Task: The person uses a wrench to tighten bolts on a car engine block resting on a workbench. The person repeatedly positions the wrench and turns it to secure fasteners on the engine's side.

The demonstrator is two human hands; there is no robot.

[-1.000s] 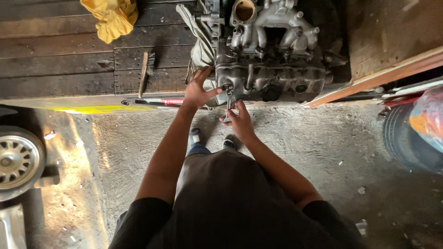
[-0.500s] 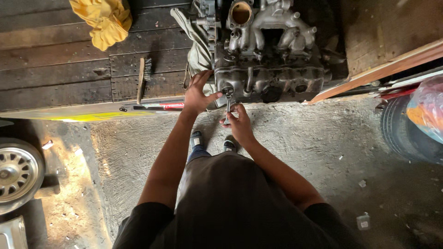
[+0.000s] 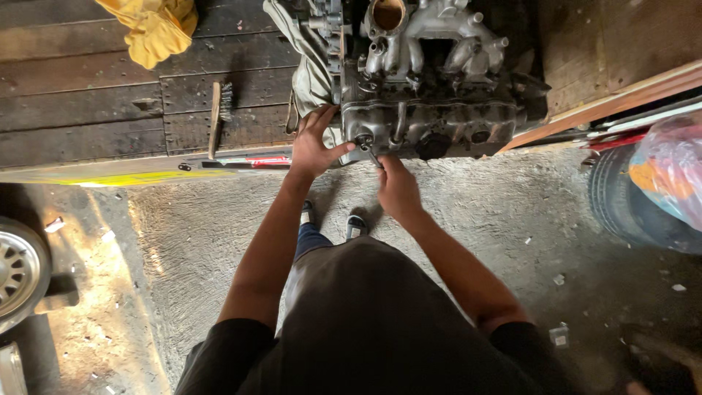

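Engine point(image 3: 428, 95) up on wooden bench point(image 3: 95, 110). Left hand point(image 3: 314, 146) spread flat on engine's near left corner. Right hand point(image 3: 398, 190) just below engine, curled round thin metal tool point(image 3: 373, 157), maybe a wrench, pointing up-left at a bolt.

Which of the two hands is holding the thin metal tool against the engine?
The right hand grips the thin metal tool, its tip at the engine's lower front edge. The left hand holds no tool; it rests spread on the engine's corner.
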